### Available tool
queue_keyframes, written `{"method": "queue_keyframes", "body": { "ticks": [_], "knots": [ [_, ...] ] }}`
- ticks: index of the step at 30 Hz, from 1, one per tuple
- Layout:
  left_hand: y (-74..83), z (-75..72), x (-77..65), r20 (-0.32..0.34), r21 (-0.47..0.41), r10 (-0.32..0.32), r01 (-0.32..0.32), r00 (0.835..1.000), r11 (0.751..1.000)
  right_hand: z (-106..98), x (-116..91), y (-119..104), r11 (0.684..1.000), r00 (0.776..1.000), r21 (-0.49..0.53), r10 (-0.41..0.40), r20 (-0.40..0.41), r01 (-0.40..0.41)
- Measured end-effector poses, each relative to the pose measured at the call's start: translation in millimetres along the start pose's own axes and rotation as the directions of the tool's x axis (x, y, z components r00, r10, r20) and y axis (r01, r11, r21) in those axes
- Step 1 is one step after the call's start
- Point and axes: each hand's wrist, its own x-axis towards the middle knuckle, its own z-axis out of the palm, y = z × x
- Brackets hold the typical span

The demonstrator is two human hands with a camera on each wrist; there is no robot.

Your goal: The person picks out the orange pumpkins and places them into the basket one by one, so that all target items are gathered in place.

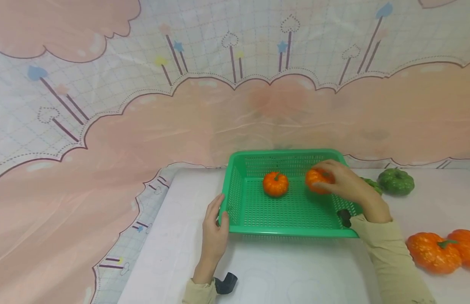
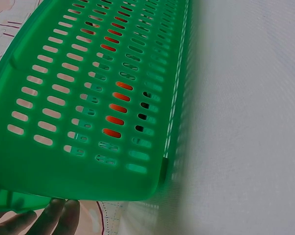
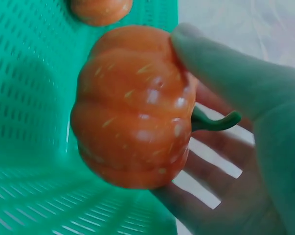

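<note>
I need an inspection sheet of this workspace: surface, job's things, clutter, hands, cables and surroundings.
Surface: white table.
Job's things: green basket, one orange pumpkin inside; second orange pumpkin in the right hand.
Clutter: right of the basket, two more orange pumpkins and two green pumpkins, one green partly hidden.
Hands: left hand touches the basket's left side; right hand grips a pumpkin.
Cables: nothing seen.
Surroundings: patterned backdrop behind the table.

Orange, ribbed, yellow-flecked pumpkin (image 1: 314, 177), right of centre in the head view, grasped by the right hand (image 1: 341, 181), curved green stem (image 3: 216, 122) toward the palm. Rectangular green perforated basket (image 1: 292, 231), upright, lower middle, gripped along its left side by the left hand (image 1: 214, 232).
</note>
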Motion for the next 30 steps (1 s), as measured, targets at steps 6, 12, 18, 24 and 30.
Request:
{"method": "queue_keyframes", "body": {
  "ticks": [6,12,18,24,30],
  "knots": [
    [-0.8,-0.5,0.1,-0.002,0.004,0.001,-0.001,1.0,1.0,1,2,3,1.0,0.999,0.017,0.026,0.032,-0.026],
    [-1.1,-0.1,0.0,-0.001,-0.004,-0.005,0.005,1.0,1.0,1,4,1,1.0,0.999,0.009,0.028,0.044,-0.029],
    [-2.9,0.9,-0.3,-0.001,0.001,-0.002,0.002,1.0,1.0,1,7,0,1.0,0.998,0.008,0.025,0.059,-0.025],
    [-1.5,-0.1,-0.3,-0.003,0.007,0.0,0.0,1.0,1.0,3,12,2,1.0,0.998,-0.002,0.011,0.069,-0.011],
    [0.8,-1.2,-0.9,-0.002,0.012,-0.012,0.012,1.0,1.0,3,15,1,1.0,0.997,-0.011,0.001,0.08,0.0]
  ]
}}
